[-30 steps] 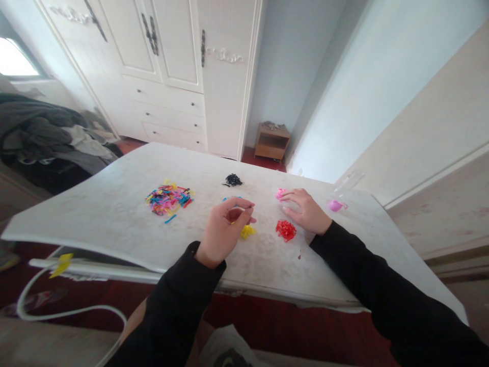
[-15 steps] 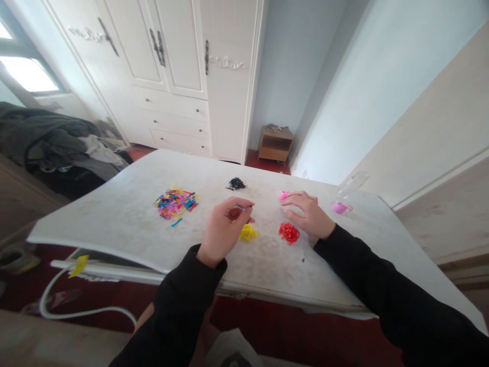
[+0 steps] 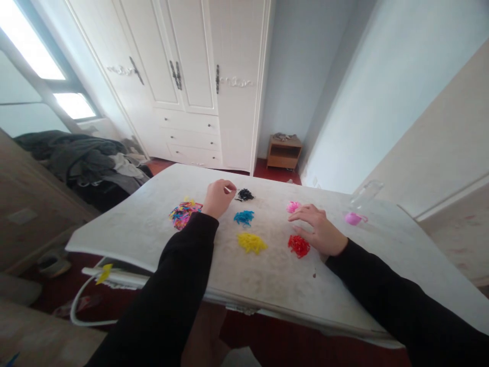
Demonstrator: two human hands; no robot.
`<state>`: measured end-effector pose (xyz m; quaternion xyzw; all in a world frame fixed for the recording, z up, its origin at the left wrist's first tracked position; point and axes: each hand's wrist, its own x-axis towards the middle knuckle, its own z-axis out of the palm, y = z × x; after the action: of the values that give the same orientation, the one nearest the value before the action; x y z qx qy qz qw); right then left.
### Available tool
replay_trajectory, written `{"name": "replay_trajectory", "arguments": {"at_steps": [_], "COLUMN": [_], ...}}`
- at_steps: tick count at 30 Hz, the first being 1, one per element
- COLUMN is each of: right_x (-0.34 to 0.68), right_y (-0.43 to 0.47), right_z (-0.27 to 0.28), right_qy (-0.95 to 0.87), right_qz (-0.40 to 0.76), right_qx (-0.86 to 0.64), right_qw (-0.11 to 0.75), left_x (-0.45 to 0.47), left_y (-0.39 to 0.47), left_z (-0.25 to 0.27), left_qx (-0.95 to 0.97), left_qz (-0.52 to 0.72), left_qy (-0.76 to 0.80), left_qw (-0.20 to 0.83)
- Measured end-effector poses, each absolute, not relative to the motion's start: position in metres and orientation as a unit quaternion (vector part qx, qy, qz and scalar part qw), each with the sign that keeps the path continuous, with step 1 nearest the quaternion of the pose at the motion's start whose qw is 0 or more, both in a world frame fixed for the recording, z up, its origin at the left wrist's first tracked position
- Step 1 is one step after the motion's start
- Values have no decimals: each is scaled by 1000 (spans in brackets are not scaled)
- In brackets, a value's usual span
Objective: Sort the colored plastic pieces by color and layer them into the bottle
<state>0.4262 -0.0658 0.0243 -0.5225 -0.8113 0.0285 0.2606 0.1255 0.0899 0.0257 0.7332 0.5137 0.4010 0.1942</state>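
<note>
My left hand (image 3: 219, 198) is closed in a pinch just left of a small pile of black bands (image 3: 245, 194); what its fingertips hold is too small to make out. Behind its wrist lies a mixed heap of coloured bands (image 3: 182, 216), partly covered by the hand and sleeve. My right hand (image 3: 318, 228) rests on the table with fingers apart and bent, between a pink pile (image 3: 293, 206) and a red pile (image 3: 299, 246). Blue bands (image 3: 243, 218) and yellow bands (image 3: 252, 243) lie in separate piles between the two hands.
The piles lie on a white table (image 3: 275, 285). At its right stand a clear container (image 3: 369, 192) and a pink object (image 3: 354, 218). Beyond are a white wardrobe (image 3: 239, 122) and a wooden nightstand (image 3: 283, 153). Clothes (image 3: 87, 158) are heaped at the left.
My left hand has moved away from me, from above the yellow pile to beside the black one, uncovering the blue pile. The right hand stays in place. The camera view has shifted.
</note>
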Motion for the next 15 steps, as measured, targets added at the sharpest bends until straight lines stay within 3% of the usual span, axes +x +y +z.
{"name": "replay_trajectory", "arguments": {"at_steps": [15], "right_x": [424], "right_y": [-68], "right_z": [26], "right_qy": [-831], "right_qz": [37], "right_qx": [-491], "right_qw": [258], "left_x": [126], "left_y": [90], "left_z": [10], "left_qx": [795], "left_qz": [324], "left_qy": [496], "left_qw": [130]}}
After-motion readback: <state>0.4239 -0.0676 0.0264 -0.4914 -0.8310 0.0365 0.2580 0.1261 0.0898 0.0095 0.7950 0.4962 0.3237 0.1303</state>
